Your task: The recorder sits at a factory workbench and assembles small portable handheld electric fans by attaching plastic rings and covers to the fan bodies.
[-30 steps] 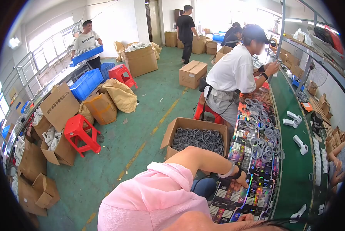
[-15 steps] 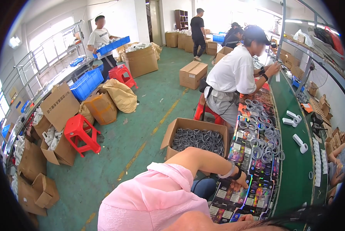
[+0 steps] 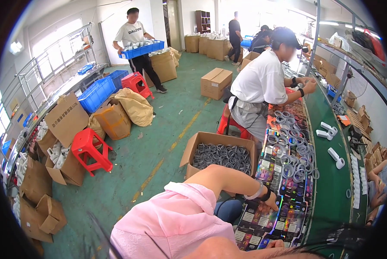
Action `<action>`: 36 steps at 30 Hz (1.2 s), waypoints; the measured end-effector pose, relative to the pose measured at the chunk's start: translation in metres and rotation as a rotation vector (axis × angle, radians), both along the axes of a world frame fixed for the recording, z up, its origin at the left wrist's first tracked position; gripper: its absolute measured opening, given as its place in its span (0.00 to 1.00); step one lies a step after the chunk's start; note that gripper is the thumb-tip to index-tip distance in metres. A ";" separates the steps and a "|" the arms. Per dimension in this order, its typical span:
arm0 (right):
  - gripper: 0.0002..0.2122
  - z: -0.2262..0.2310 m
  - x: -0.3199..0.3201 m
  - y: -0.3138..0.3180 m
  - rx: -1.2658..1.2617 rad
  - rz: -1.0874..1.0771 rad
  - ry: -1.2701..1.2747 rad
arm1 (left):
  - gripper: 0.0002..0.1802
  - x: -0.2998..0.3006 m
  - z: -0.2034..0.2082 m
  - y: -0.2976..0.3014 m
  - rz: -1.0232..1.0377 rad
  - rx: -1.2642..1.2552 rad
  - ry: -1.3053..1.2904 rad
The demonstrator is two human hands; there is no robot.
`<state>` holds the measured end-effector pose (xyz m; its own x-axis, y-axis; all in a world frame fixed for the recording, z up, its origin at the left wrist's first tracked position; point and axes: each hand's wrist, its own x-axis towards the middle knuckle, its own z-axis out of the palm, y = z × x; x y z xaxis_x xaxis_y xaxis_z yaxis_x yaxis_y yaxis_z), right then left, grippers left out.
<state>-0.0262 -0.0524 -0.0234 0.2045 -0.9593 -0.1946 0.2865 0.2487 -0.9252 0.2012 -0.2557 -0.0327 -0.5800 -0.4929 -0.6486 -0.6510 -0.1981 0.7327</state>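
My left hand (image 3: 269, 202), with a dark band on the wrist, rests on the worktop (image 3: 256, 220) with its fingers stretched downward. Colourful printed sheets cover that surface. I see nothing held in this hand. Only part of my right hand (image 3: 276, 244) shows at the lower edge; its fingers are mostly hidden. Grey plastic rings (image 3: 298, 172) lie in a loose heap beyond my left hand. An open cardboard box (image 3: 188, 160) full of similar grey rings stands left of the worktop.
A green belt (image 3: 331, 190) runs along the worktop's right side, carrying white handled parts (image 3: 336, 158). A seated co-worker (image 3: 258, 82) works farther along. Red stools (image 3: 91, 151) and cartons (image 3: 216, 83) stand on the floor. Another person carries a blue tray (image 3: 141, 49).
The person with the blue tray has moved right and nearer. The standing person in black has shifted right. The seated co-worker's hands have moved slightly. My left hand stays nearly in place.
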 end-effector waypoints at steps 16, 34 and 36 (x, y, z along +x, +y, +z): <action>0.18 0.011 0.003 0.003 -0.040 0.020 0.124 | 0.33 -0.001 -0.001 0.001 -0.005 0.001 -0.025; 0.17 -0.026 0.001 -0.014 -0.024 -0.123 0.078 | 0.31 0.007 0.006 0.004 0.043 0.048 0.022; 0.17 -0.031 -0.002 -0.014 -0.026 -0.059 0.026 | 0.30 0.009 0.004 0.005 0.030 0.048 0.021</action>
